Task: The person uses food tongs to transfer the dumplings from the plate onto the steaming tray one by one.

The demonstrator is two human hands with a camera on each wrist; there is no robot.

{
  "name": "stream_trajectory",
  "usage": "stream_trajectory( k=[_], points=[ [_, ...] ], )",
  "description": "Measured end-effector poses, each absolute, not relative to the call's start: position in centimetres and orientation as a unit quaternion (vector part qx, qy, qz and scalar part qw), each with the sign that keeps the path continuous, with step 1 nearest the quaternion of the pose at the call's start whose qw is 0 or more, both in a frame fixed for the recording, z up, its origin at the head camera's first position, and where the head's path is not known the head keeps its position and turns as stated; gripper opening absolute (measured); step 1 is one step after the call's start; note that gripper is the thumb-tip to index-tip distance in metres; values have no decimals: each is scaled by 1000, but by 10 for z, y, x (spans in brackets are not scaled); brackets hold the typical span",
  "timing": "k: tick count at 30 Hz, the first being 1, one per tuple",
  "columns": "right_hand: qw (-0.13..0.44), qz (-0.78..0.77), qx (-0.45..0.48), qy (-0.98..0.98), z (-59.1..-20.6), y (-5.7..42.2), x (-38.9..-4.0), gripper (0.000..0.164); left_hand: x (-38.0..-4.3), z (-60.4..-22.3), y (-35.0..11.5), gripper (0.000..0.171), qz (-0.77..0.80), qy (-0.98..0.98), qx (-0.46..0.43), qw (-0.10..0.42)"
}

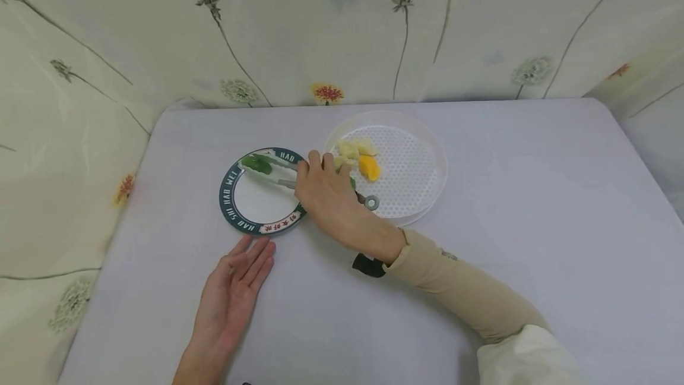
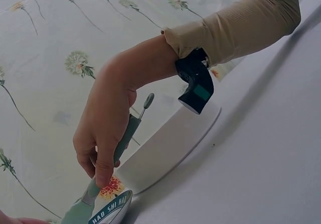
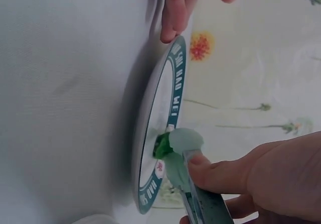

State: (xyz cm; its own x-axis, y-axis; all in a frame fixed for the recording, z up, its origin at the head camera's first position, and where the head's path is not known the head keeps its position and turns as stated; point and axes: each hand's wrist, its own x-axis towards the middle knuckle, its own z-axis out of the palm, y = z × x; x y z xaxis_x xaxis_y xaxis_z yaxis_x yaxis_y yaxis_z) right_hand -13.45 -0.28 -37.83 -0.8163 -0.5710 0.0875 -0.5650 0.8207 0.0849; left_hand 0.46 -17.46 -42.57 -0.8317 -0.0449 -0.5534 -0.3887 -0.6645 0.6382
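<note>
My right hand [image 1: 331, 204] grips a pair of tongs [image 3: 203, 196], whose pale green tips reach over the left part of the plate. Between those tips is a green vegetable piece [image 1: 256, 164], low over the plate's far-left rim; whether it touches the plate I cannot tell. The plate [image 1: 262, 202] is white with a dark green lettered rim. My left hand [image 1: 235, 290] lies palm up with straight fingers, their ends at the plate's near edge. In the left wrist view, the tongs' ring end [image 2: 149, 101] sticks out behind the right hand.
Right of the plate stands a round white tray [image 1: 408, 180] with a perforated floor. It holds pale yellow pieces [image 1: 350, 148] and an orange-yellow piece [image 1: 369, 167], partly behind the right hand. A flower-patterned curtain [image 1: 347, 34] borders the white table [image 1: 534, 224].
</note>
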Motion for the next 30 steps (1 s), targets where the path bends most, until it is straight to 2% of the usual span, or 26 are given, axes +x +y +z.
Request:
stream_trajectory(
  k=[8, 17, 30],
  points=[
    [19, -26, 294, -955, -383, -4, -135, 35, 5, -426, -175, 63, 869, 402, -272, 98],
    [-13, 14, 300, -954, -377, 5, -139, 36, 5, -425, -174, 63, 869, 401, -274, 98],
    [-5, 23, 311, -950, -366, 16, -130, 37, 5, -425, -173, 63, 870, 397, -277, 96]
  ],
)
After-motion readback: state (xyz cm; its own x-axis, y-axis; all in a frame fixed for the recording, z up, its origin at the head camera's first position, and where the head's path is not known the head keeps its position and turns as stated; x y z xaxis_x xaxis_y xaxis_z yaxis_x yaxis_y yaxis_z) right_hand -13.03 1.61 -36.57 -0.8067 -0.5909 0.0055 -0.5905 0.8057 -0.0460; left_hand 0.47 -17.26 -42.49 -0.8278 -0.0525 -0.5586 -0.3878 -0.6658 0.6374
